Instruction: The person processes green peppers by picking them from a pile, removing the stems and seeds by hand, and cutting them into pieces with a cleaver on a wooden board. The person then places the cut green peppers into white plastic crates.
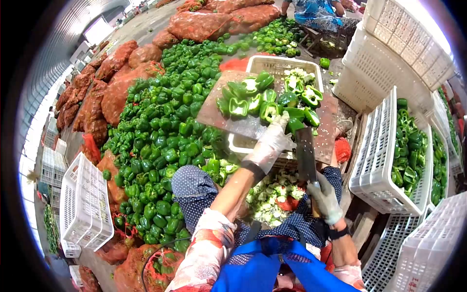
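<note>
My left hand (273, 138), in a thin pale glove, reaches over the cutting board (250, 127). Its fingertips touch a cut green bell pepper (269, 112), and the thumb stands apart from the fingers. In my right hand (325, 198), also gloved, is the handle of a cleaver (306, 156). The dark blade points away from me, beside the board's near right side. Several halved and whole green peppers lie on the board, some with pale seeds showing. Below the board, pepper cores and scraps (267, 199) are heaped between my knees.
A large pile of green peppers (170, 117) spreads to the left, with red mesh sacks (131, 92) behind it. Beyond the board sits a white crate (287, 61) holding cores. Crates of cut peppers (408, 155) stand at right. Another person (316, 14) sits at the back.
</note>
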### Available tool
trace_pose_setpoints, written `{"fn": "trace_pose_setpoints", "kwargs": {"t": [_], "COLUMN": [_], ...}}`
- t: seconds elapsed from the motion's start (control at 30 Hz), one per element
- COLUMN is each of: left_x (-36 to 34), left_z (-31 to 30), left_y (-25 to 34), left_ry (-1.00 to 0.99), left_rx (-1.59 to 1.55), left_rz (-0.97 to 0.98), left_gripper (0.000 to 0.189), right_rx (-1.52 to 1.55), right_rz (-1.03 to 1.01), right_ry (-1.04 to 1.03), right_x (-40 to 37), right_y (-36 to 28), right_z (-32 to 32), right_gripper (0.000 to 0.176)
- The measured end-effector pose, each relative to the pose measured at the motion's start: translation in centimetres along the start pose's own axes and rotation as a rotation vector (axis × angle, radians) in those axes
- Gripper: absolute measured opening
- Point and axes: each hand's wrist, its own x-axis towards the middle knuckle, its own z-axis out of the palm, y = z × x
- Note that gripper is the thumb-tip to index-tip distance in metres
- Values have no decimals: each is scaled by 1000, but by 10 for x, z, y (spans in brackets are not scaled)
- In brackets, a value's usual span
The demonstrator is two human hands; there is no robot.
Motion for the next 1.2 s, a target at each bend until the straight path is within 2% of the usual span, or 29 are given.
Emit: {"fn": "trace_pose_setpoints", "kwargs": {"t": [0.03, 0.1, 0.13, 0.17, 0.23, 0.27, 0.3, 0.37, 0.47, 0.5, 0.57, 0.6, 0.63, 0.73, 0.77, 0.87, 0.97, 1.0, 1.03, 1.07, 1.1, 1.13, 1.17, 1.2], "left_x": [-1, -6, -10, -14, -3, -2, 5, 38, 35, 40, 41, 34, 40, 39, 35, 34, 37, 34, 21, 24, 21, 18, 17, 14], "left_z": [1, -12, -37, -62, -116, -135, -156, -207, -179, -179, -181, -170, -191, -199, -197, -208, -216, -211, -193, -196, -188, -179, -175, -168], "left_y": [6, 37, 58, 80, 73, 78, 65, 5, 31, 27, 24, 43, 22, 14, 13, -4, -24, -17, 2, -8, -6, -4, 2, 8], "left_ry": [-46, 20, 85, 152, 223, 285, 312, 379, 427, 313, 315, 304, 203, 196, 205, 161, 205, 209, 240, 254, 252, 250, 223, 252], "left_rx": [19, 74, 146, 221, 237, 145, 162, 112, 415, 112, 178, 216, 118, 176, 218, 303, 446, 498, 681, 816, 695, 573, 992, 939], "left_rz": [12, -137, -103, -74, 87, 26, 27, -27, -207, -153, -208, -231, -182, -251, -214, -148, -188, -203, -178, -109, -168, -225, -105, -132], "left_gripper": [43, 43, 46, 49, 52, 53, 60, 77, 73, 64, 57, 57, 58, 59, 57, 60, 46, 42, 33, 29, 29, 29, 27, 26], "right_rx": [-61, -25, -5, 160, 119, 74, 126, 226, -28, -8, -64, -86, -117, -158, -127, -149, -159, -153, -189, -256, -323, -272, -220, -185], "right_rz": [-49, -72, -78, 151, 56, 14, 59, 152, -42, 61, 37, 22, 21, -88, 54, 51, -75, -100, -81, -204, -324, -231, -139, -129], "right_ry": [3, -7, -11, -68, -14, 9, 1, -9, 7, 0, 8, 9, 8, 52, 10, 17, 42, 49, 28, 44, 58, 62, 71, 87], "right_x": [11, 25, 29, 28, 33, 38, 39, 38, 44, 40, 42, 42, 42, 46, 43, 42, 43, 41, 42, 44, 47, 44, 42, 41], "right_y": [5, 4, 0, -11, -4, 1, -3, -14, 12, -14, -8, -5, -15, -1, -3, -3, 12, 11, 0, 6, 10, 10, 8, 10], "right_z": [0, 3, 4, 1, 2, 2, 2, 2, -3, -3, -5, -4, -3, 4, 0, 1, 5, 6, 6, 6, 9, 9, 10, 11], "right_gripper": [53, 53, 53, 53, 51, 50, 50, 51, 53, 54, 54, 53, 52, 52, 52, 53, 51, 51, 49, 49, 49, 48, 48, 48]}}
